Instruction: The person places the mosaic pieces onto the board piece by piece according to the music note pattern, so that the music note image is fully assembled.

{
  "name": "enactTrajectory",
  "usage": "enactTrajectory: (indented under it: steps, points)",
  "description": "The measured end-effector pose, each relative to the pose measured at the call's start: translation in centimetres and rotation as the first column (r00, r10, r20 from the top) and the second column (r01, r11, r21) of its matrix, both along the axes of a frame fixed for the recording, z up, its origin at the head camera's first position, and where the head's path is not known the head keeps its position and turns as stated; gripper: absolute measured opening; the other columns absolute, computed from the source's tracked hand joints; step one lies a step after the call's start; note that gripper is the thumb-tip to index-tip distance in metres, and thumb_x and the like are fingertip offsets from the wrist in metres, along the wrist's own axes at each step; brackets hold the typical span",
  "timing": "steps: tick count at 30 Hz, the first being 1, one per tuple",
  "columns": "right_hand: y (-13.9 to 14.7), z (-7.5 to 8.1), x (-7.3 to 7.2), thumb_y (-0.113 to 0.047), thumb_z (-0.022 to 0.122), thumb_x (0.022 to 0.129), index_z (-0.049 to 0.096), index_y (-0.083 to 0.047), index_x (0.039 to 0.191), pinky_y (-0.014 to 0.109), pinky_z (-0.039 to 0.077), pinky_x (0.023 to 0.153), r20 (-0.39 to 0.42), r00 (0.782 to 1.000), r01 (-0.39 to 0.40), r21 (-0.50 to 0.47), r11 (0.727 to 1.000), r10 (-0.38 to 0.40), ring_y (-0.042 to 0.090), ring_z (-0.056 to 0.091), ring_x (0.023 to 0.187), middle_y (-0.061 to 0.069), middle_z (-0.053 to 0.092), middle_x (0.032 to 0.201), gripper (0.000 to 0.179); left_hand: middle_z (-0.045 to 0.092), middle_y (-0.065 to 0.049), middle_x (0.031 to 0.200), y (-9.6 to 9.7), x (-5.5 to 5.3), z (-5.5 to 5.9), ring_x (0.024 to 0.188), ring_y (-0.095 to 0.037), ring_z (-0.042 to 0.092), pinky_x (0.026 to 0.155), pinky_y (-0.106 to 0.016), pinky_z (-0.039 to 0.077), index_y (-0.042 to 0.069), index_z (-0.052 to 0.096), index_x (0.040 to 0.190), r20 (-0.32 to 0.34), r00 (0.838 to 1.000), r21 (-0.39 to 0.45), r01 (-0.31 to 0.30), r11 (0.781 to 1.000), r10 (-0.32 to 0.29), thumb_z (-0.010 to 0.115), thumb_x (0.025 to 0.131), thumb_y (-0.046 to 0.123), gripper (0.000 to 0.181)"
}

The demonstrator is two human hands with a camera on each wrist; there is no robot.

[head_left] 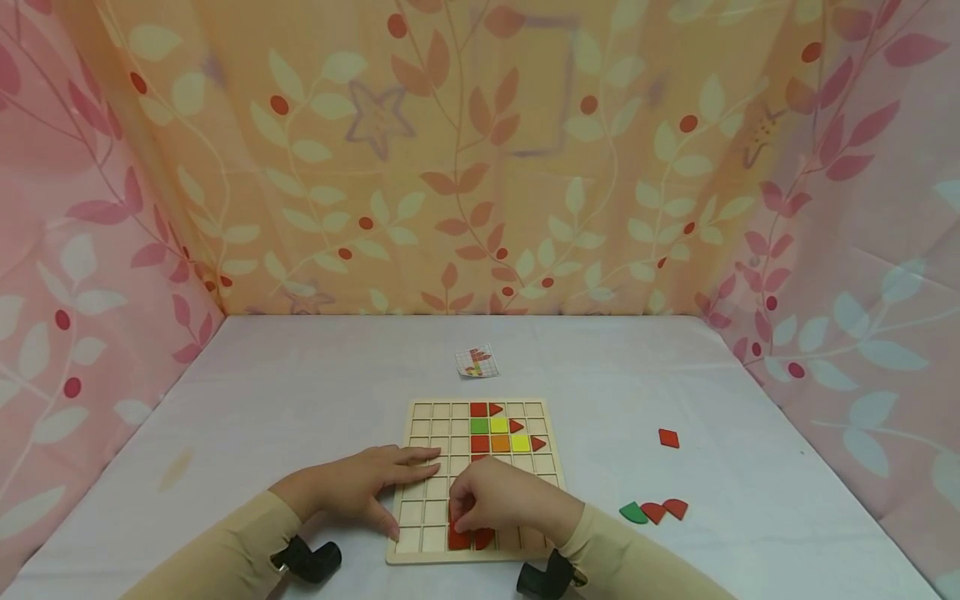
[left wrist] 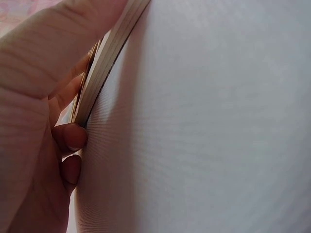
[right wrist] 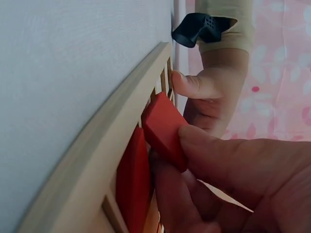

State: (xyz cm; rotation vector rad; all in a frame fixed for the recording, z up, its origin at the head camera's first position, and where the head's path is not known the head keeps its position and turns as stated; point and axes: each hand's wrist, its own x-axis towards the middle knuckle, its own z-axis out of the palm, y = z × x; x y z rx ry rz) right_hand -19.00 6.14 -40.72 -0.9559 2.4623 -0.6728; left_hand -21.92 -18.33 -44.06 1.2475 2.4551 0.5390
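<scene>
A pale wooden grid board [head_left: 422, 547] lies on the table with coloured tiles set in some of its squares. My left hand [head_left: 352, 483] rests against the board's left edge, thumb and fingers extended, the fingertips over the left column. Between thumb and fingers my right hand [head_left: 510, 498] pinches a red tile [right wrist: 165, 128], tilted at a square near the board's front edge. Beside it, another red tile [right wrist: 132, 179] with a curved side sits in the front row. Red, green, yellow and orange tiles [head_left: 500, 443] fill squares farther back; the right hand partly covers the middle rows.
Behind the board lies a small printed pattern card [head_left: 477, 362]. To the right are a loose red diamond-like tile [head_left: 669, 438], a green quarter-round tile [head_left: 633, 512] and two red quarter-round tiles [head_left: 676, 508]. Leaf-patterned curtains [head_left: 465, 167] enclose the white table [head_left: 300, 375].
</scene>
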Motion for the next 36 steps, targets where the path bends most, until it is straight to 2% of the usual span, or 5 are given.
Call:
enactTrajectory:
  steps: [16, 20, 26, 32, 36]
  points:
    - [-0.27, 0.16, 0.47, -0.013, 0.075, 0.074, 0.062, -0.021, 0.061, 0.016, 0.041, 0.053, -0.052, 0.999, 0.0, 0.066, 0.998, 0.003, 0.0, 0.046, 0.055, -0.016, 0.053, 0.056, 0.021, 0.02, 0.007, 0.151, 0.0, -0.01, -0.17, 0.136, -0.022, 0.021, 0.102, -0.053, 0.023, 0.028, 0.028, 0.144, -0.01, 1.0, 0.007, 0.012, 1.0, -0.012, 0.06, 0.071, 0.062, 0.087]
    - [-0.15, -0.05, 0.45, -0.012, 0.073, 0.076, 0.061, -0.021, 0.063, 0.016, 0.041, 0.051, -0.031, 0.999, -0.016, 0.065, 0.998, 0.018, 0.0, 0.045, 0.054, -0.015, 0.054, 0.058, 0.02, 0.019, 0.008, 0.151, -0.01, -0.07, -0.29, 0.136, -0.022, 0.02, 0.102, -0.052, 0.023, 0.029, 0.028, 0.144, -0.003, 1.0, 0.003, 0.005, 1.0, -0.005, 0.06, 0.07, 0.062, 0.087]
    - [0.39, 0.45, 0.1, -0.015, 0.076, 0.074, 0.063, -0.021, 0.068, 0.015, 0.042, 0.056, -0.076, 0.995, -0.062, 0.052, 0.997, 0.066, -0.002, 0.048, 0.058, -0.017, 0.054, 0.061, 0.015, 0.018, 0.011, 0.151, 0.0, -0.05, -0.34, 0.137, -0.021, 0.02, 0.103, -0.053, 0.023, 0.033, 0.027, 0.144, 0.011, 1.0, -0.012, -0.015, 1.0, 0.015, 0.06, 0.07, 0.063, 0.087]
    - [0.43, 0.63, 0.19, -0.013, 0.076, 0.073, 0.068, -0.02, 0.077, 0.014, 0.043, 0.056, -0.059, 0.994, -0.09, 0.038, 0.995, 0.092, -0.003, 0.048, 0.059, -0.018, 0.055, 0.064, 0.012, 0.019, 0.009, 0.151, -0.15, -0.12, -0.36, 0.136, -0.022, 0.02, 0.102, -0.053, 0.023, 0.03, 0.027, 0.144, -0.006, 1.0, 0.001, 0.003, 1.0, -0.003, 0.061, 0.07, 0.062, 0.087]
    - [0.25, 0.39, 0.32, -0.01, 0.077, 0.072, 0.067, -0.02, 0.074, 0.014, 0.043, 0.056, -0.064, 0.992, -0.105, 0.045, 0.994, 0.107, -0.003, 0.048, 0.059, -0.017, 0.054, 0.063, 0.014, 0.018, 0.01, 0.151, -0.15, -0.15, -0.32, 0.136, -0.022, 0.019, 0.102, -0.053, 0.023, 0.03, 0.027, 0.144, 0.0, 1.0, 0.003, 0.005, 1.0, -0.005, 0.06, 0.071, 0.062, 0.087]
